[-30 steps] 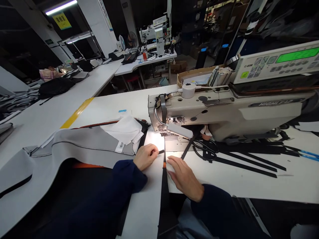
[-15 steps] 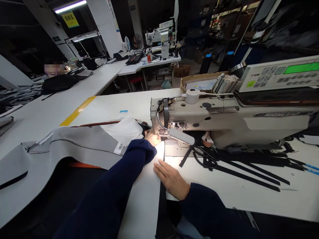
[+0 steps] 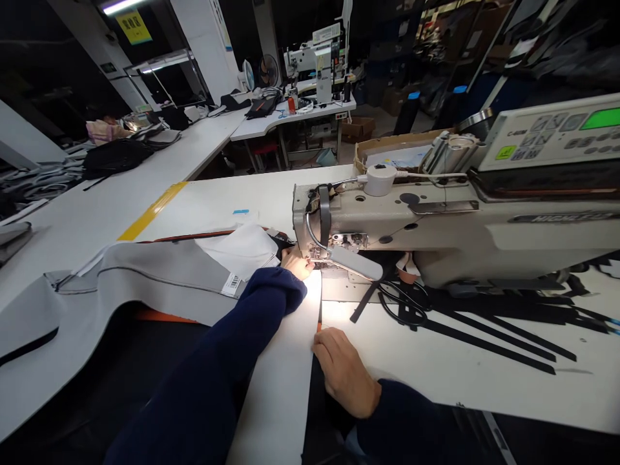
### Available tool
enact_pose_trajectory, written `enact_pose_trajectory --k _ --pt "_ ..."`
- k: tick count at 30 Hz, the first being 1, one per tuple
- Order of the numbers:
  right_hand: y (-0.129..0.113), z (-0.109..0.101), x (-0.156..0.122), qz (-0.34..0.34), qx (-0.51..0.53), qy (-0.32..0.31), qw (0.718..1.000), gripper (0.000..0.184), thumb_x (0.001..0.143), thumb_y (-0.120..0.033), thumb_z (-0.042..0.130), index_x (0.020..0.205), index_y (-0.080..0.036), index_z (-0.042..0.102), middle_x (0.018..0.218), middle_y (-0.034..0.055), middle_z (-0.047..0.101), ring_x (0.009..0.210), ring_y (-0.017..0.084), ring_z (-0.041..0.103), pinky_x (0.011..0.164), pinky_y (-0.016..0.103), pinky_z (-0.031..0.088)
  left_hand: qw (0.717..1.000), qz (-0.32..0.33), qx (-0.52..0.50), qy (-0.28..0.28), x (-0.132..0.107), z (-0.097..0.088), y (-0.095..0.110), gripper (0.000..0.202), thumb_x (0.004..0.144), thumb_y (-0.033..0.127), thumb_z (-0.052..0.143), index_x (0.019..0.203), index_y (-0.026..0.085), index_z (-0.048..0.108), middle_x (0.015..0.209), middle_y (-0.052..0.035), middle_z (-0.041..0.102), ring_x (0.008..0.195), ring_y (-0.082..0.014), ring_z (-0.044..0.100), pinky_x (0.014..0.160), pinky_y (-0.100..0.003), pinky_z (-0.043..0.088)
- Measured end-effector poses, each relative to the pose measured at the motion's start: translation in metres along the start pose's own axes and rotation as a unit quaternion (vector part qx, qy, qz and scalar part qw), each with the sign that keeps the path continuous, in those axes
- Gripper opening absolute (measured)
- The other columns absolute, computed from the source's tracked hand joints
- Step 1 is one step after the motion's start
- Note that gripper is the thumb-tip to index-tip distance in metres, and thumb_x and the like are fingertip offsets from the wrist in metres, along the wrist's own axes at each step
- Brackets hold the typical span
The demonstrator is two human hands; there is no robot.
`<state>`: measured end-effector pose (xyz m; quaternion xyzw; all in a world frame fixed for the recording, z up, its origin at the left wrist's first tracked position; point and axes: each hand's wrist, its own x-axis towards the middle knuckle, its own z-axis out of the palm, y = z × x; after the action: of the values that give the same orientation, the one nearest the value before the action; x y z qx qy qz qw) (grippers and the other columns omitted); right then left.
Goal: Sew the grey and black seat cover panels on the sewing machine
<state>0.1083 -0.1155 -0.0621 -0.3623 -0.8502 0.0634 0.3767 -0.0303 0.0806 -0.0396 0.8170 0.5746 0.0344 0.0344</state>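
Note:
A beige sewing machine [image 3: 436, 226] stands on the white table [image 3: 465, 374], its lamp lighting the needle area. My left hand [image 3: 295, 261], in a dark blue sleeve, reaches to the foot of the machine; its fingers are mostly hidden against the machine head. My right hand [image 3: 341, 368] rests near the table's front edge, fingers curled down onto a white fabric panel [image 3: 285, 361] beside a narrow black strip [image 3: 319, 313] with an orange bit. A large grey fabric piece [image 3: 159, 278] with a barcode label lies to the left.
Black scissors [image 3: 402, 307] and several long black straps [image 3: 498, 336] lie right of the needle. A control panel [image 3: 552, 132] with a green display sits on the machine. A cardboard box [image 3: 387, 148] stands behind. Further tables with another sewing machine [image 3: 317, 61] and fabric piles lie beyond.
My left hand went from the table by the black strip up to the machine's foot. My right hand slid back toward the table edge and curled.

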Motion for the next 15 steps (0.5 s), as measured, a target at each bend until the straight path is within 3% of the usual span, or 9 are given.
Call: enact_pose_trajectory --k 4,6,8,10,12,15 --pt "0.001 -0.003 0.001 -0.004 0.014 0.033 0.999 0.029 0.085 0.004 0.032 0.077 -0.012 0.054 0.08 0.0082 0.053 0.074 0.017 0.046 0.065 0.031 0.044 0.996 -0.008 0.041 0.075 -0.037 -0.016 0.012 0.03 0.089 0.031 0.049 0.111 0.016 0.063 0.123 -0.0146 0.053 0.121 -0.031 0.041 0.101 -0.044 0.03" --pt "0.003 -0.007 0.001 -0.008 0.019 0.024 0.999 0.029 0.085 0.004 0.032 0.084 -0.01 0.057 0.088 0.011 0.056 0.083 0.019 0.049 0.073 0.034 0.047 0.993 -0.001 0.064 0.099 -0.065 -0.025 0.022 0.038 0.089 0.04 0.049 0.121 0.02 0.057 0.129 -0.0138 0.048 0.117 -0.0304 0.042 0.097 -0.045 0.034" --pt "0.005 -0.011 -0.001 -0.048 0.014 -0.035 0.998 0.027 0.085 0.0 0.036 0.098 -0.008 0.06 0.105 0.0147 0.057 0.104 0.025 0.049 0.092 0.044 0.044 0.996 0.015 0.06 0.057 -0.09 -0.03 0.033 0.046 0.087 0.05 0.048 0.122 0.022 0.054 0.121 -0.0111 0.05 0.105 -0.0266 0.049 0.085 -0.04 0.042" --pt "0.007 -0.012 -0.005 -0.112 0.003 -0.107 0.988 0.024 0.087 -0.009 0.044 0.104 -0.01 0.061 0.116 0.0154 0.055 0.118 0.03 0.043 0.106 0.054 0.032 0.999 0.012 0.044 -0.019 -0.106 -0.033 0.043 0.052 0.084 0.055 0.049 0.122 0.021 0.052 0.112 -0.0093 0.052 0.099 -0.0245 0.052 0.073 -0.035 0.046" --pt "0.008 -0.009 -0.009 -0.163 -0.002 -0.144 0.976 0.018 0.088 -0.016 0.05 0.099 -0.013 0.064 0.114 0.0139 0.058 0.118 0.03 0.044 0.108 0.056 0.026 0.996 -0.009 0.044 -0.075 -0.11 -0.033 0.051 0.051 0.08 0.051 0.051 0.119 0.019 0.05 0.108 -0.0091 0.051 0.099 -0.0252 0.053 0.068 -0.034 0.047" --pt "0.011 -0.003 -0.012 -0.193 0.0 -0.149 0.97 0.014 0.086 -0.019 0.055 0.092 -0.014 0.066 0.103 0.0122 0.062 0.109 0.028 0.049 0.107 0.054 0.026 0.991 -0.02 0.056 -0.124 -0.102 -0.031 0.057 0.038 0.076 0.037 0.048 0.108 0.016 0.051 0.105 -0.01 0.051 0.093 -0.0261 0.055 0.067 -0.037 0.048"
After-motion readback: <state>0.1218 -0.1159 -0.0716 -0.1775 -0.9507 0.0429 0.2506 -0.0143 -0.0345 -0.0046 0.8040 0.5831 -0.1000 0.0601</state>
